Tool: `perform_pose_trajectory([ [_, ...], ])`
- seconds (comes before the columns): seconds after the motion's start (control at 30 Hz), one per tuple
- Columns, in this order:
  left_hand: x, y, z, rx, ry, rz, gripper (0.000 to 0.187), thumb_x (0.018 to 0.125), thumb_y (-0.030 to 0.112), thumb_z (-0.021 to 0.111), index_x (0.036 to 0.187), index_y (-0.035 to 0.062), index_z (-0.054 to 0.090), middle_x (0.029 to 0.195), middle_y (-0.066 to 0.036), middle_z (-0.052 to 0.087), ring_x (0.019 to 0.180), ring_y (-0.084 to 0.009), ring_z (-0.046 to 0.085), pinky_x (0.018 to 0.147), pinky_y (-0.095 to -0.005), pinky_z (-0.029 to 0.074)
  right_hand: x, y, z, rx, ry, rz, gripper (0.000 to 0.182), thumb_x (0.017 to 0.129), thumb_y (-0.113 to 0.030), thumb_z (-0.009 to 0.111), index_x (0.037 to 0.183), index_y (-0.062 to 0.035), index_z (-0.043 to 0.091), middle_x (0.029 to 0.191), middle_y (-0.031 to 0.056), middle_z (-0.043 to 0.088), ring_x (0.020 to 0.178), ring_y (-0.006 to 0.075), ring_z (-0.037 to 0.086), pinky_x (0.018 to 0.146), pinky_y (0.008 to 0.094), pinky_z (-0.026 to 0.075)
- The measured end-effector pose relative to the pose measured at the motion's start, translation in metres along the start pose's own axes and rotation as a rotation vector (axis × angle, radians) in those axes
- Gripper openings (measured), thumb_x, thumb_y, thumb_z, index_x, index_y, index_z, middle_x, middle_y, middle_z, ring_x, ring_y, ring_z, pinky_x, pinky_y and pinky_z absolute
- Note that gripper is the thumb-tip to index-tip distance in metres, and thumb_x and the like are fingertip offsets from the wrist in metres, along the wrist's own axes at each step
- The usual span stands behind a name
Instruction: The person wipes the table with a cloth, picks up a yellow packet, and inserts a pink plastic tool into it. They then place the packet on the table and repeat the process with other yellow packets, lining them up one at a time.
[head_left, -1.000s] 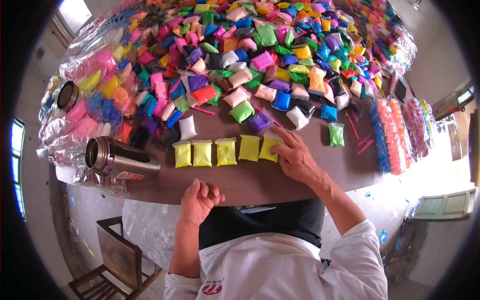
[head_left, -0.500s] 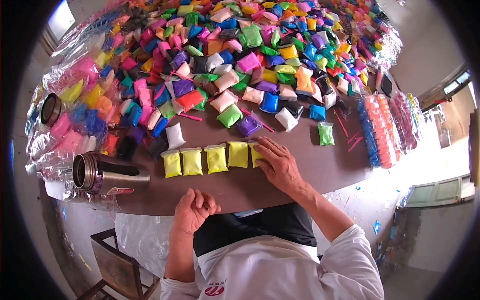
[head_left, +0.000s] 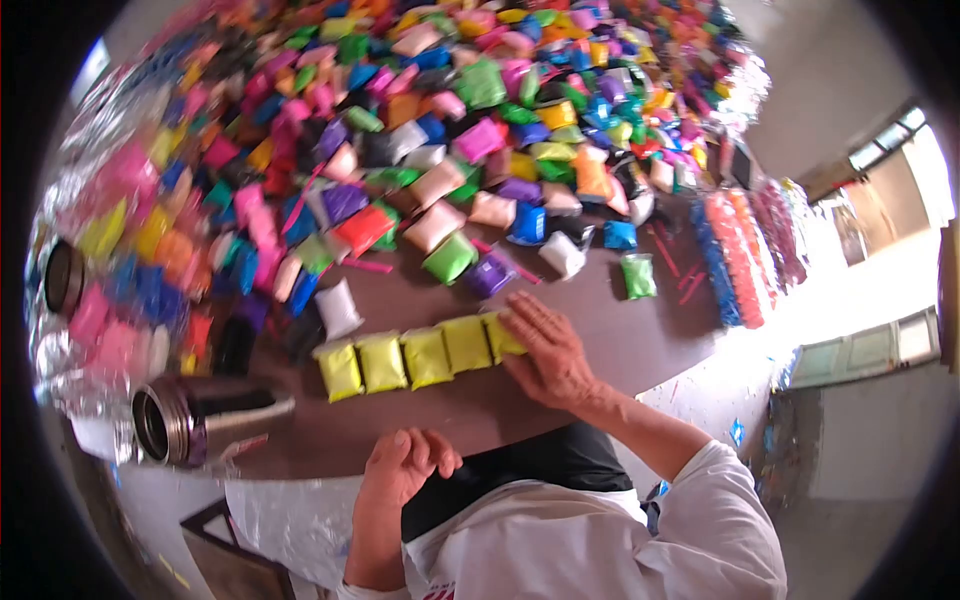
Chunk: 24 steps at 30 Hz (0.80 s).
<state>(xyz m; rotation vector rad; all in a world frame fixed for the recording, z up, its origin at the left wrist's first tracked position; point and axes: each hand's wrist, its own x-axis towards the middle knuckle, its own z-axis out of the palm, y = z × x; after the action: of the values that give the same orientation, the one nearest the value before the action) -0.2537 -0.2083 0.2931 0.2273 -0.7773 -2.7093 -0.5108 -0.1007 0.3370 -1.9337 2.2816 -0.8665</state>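
Several yellow packets (head_left: 428, 358) lie side by side in a row on the brown table, their sides touching or nearly so. My right hand (head_left: 548, 355) rests flat at the row's right end, fingers stretched out and partly covering the last yellow packet (head_left: 503, 338). My left hand (head_left: 405, 465) hovers by the table's front edge, below the row. Its fingers are curled in loosely, and nothing shows in them. Just beyond the row lie a white packet (head_left: 338, 308) and a purple packet (head_left: 490, 275).
A large heap of coloured packets (head_left: 440, 120) covers the table's far side. An open steel flask (head_left: 215, 418) lies at the left, near a round lid (head_left: 64, 278). A green packet (head_left: 637, 276) and bundled strips of packets (head_left: 738, 258) are at the right.
The view has tilted and shifted, so the table appears turned. The yellow packets now sit closer together, with the gap in the row narrowed. My right hand remains at the right end.
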Motion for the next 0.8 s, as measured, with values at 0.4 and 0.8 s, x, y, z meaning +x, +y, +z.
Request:
perform_pose_trajectory([
  [0.4, -0.001, 0.002, 0.009, -0.081, 0.136, -0.017, 0.041, 0.1, 0.036, 0.046, 0.073, 0.0062, 0.053, 0.085, -0.02, 0.062, 0.076, -0.0279, 0.059, 0.086, -0.0466, 0.046, -0.001, -0.001, 0.004, -0.066, -0.004, -0.03, 0.039, 0.091, -0.019, 0.057, 0.127, -0.004, 0.053, 0.137, 0.0182, 0.047, 0.13, 0.0339, 0.043, 0.102, 0.0455, 0.038],
  [0.8, 0.003, 0.0, 0.01, -0.088, 0.282, 0.025, 0.042, 0.102, 0.039, 0.039, 0.076, 0.0089, 0.051, 0.085, -0.018, 0.063, 0.082, -0.0278, 0.061, 0.088, -0.0499, 0.048, 0.069, 0.136, -0.095, -0.154, 0.56, 0.112, 0.018, 0.081, -0.004, 0.063, 0.098, -0.004, 0.064, 0.096, 0.0114, 0.066, 0.089, 0.0324, 0.061, 0.08, 0.0413, 0.048],
])
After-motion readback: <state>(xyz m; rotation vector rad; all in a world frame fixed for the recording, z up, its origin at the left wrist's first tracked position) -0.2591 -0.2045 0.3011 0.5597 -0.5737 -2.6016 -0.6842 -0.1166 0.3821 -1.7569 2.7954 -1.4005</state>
